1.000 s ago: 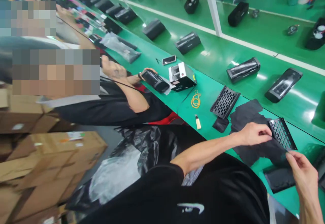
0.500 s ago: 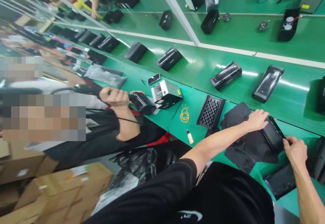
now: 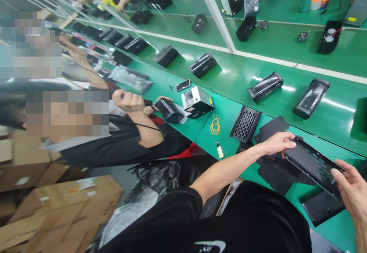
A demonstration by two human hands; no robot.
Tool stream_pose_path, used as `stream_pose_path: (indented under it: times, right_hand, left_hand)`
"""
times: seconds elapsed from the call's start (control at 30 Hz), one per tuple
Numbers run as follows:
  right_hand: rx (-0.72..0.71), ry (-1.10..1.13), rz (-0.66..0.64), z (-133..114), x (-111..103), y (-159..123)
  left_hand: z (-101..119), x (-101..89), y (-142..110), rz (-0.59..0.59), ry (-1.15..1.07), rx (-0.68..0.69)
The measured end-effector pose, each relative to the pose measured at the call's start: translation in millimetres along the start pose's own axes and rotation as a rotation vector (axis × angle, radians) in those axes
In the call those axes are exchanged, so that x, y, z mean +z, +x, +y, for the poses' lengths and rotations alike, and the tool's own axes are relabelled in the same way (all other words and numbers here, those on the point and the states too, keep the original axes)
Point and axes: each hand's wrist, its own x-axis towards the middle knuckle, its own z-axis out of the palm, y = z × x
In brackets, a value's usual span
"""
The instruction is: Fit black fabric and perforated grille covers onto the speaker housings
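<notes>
Between my two hands is a black speaker grille (image 3: 311, 163), its long framed face tilted toward me, with faint openings showing through its middle. My left hand (image 3: 279, 143) grips the left end, thumb on top. At the right end, my right hand (image 3: 351, 186) holds it between thumb and fingers. Thin black cloth sheets (image 3: 272, 174) lie loosely piled beneath and left of it. Nearer my body, another black panel (image 3: 322, 207) rests on the green bench. A bare grille with oblong holes (image 3: 246, 124) lies left of the cloth.
Black speakers (image 3: 265, 86) stand along the green line beyond the bench. To the left are a metal-sided box (image 3: 197, 102), a yellow cord loop (image 3: 215, 125) and a small pale-handled tool (image 3: 220, 150). A co-worker's hand (image 3: 129, 101) holds a driver over a speaker. Cardboard boxes (image 3: 71, 211) fill the lower left.
The grille has come up off the cloth pile and tipped toward me in both hands. My left hand has shifted from its top to its left end. The camera view has swung slightly.
</notes>
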Motion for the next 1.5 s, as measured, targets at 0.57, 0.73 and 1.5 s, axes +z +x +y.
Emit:
stream_pose_path:
  times: [0.57, 0.73, 1.5]
  right_hand:
    - [0.031, 0.16, -0.004, -14, 7, -67]
    - [0.052, 0.188, 0.012, -9, 10, -71]
    - [0.243, 0.242, 0.131, -32, 11, -78]
  left_hand:
    - [-12, 18.8, -76, 0.106, -0.203, 0.161]
    - [-16, 20.8, -75, 0.101, -0.228, 0.155]
    - [-12, 19.9, -79, 0.037, -0.259, 0.148]
